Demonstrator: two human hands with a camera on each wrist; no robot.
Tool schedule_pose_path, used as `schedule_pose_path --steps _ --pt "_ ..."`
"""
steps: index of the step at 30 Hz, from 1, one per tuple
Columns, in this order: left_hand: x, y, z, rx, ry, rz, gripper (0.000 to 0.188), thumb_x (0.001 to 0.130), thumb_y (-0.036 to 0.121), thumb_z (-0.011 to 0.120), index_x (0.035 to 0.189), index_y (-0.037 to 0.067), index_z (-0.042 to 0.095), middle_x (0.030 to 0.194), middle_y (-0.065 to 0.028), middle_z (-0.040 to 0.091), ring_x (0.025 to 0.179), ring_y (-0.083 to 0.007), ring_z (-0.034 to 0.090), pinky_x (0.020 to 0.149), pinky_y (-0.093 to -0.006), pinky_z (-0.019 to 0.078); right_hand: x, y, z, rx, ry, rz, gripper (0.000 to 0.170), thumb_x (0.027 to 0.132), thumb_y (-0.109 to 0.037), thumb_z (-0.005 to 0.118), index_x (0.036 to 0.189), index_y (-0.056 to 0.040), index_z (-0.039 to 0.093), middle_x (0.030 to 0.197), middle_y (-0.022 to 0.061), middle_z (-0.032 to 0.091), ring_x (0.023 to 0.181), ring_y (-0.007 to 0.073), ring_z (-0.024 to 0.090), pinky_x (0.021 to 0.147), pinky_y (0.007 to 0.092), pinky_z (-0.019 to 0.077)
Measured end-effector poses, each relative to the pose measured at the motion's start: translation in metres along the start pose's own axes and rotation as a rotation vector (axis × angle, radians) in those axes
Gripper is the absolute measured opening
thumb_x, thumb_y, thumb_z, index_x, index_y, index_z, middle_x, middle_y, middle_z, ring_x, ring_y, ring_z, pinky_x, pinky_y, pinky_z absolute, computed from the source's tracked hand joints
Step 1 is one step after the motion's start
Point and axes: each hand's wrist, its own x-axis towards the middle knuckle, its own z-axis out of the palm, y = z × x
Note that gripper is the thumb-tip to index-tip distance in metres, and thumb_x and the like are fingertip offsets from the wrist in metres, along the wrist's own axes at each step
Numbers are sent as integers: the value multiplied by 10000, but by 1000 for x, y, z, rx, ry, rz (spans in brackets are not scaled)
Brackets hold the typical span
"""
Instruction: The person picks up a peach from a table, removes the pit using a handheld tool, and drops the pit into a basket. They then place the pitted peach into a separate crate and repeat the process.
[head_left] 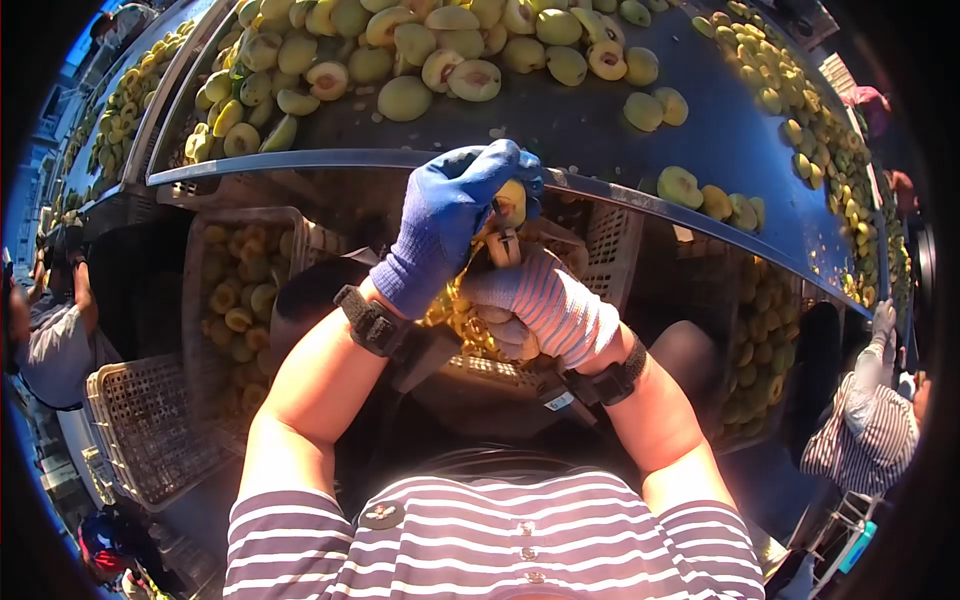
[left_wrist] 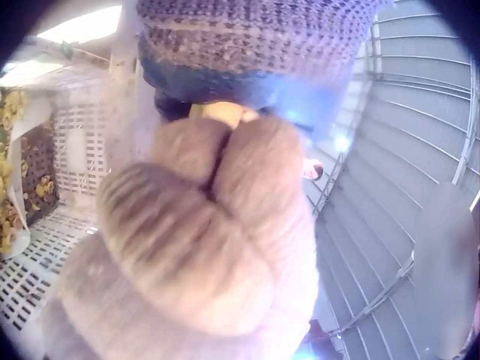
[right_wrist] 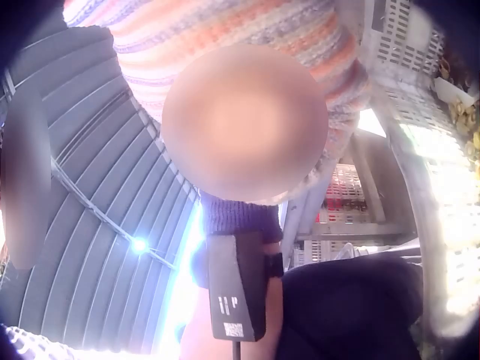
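Clearly, everything turns on the gap between the two hands, at the near edge of the table [head_left: 640,192]. The left hand [head_left: 440,215], in a blue glove, pinches a yellow-green fruit [head_left: 511,203] at its right side. The right hand [head_left: 545,300], in a striped glove, sits nearer the body and a little to the right, its fingers curled round a small tool [head_left: 503,247]. From that grip the tool runs away from the body, its long axis aimed roughly at the fruit, which lies just beyond it on the far side. Whether the two touch, I cannot tell. Blue fingers partly cover the fruit, so its own long axis is unclear. Of the two hands, the left is the nearer to it, being wrapped against it. Below both stands a crate [head_left: 490,370] with yellow pieces [head_left: 455,315].
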Motion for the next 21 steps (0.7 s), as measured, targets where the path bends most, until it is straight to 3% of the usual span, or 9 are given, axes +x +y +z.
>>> schedule_pose_path --steps 5,9,11,13,18,21 --pt "-4 2 5 25 98 40 263 989 237 652 992 -15 732 854 -43 714 741 -101 659 703 -246 547 3 5 -3 -103 47 -49 145 882 -106 689 948 -107 560 597 -43 448 420 63 399 378 244 289" --pt "5 13 -3 176 -59 -174 286 970 272 681 992 -7 743 836 -22 719 755 -66 640 685 -227 531 1 6 -3 9 4 -34 140 866 -95 703 852 -118 566 568 -41 440 410 67 402 393 238 291" --pt "0 8 2 192 61 -89 267 970 247 683 989 -13 744 865 -28 732 781 -57 637 713 -221 530 4 7 -5 -1 -16 -27 150 865 -117 720 858 -115 570 574 -33 454 422 75 423 401 247 311" --pt "-9 4 14 143 217 60 253 971 230 682 992 -14 744 884 -29 738 790 -55 637 729 -221 532 8 4 4 -221 117 -110 159 861 -144 732 869 -110 578 581 -27 469 438 80 441 408 253 328" --pt "-9 1 11 29 201 2 268 993 235 652 1014 -17 738 928 -34 746 811 -63 646 775 -232 536 22 9 10 -584 278 -377 183 848 -179 752 892 -99 593 609 -20 498 456 88 464 420 260 359" --pt "-3 2 1 85 111 -47 302 1022 253 599 1029 -18 730 934 -45 746 831 -73 654 795 -245 539 22 8 9 -494 270 -230 155 854 -158 731 892 -98 593 621 -19 503 452 85 462 412 260 358"
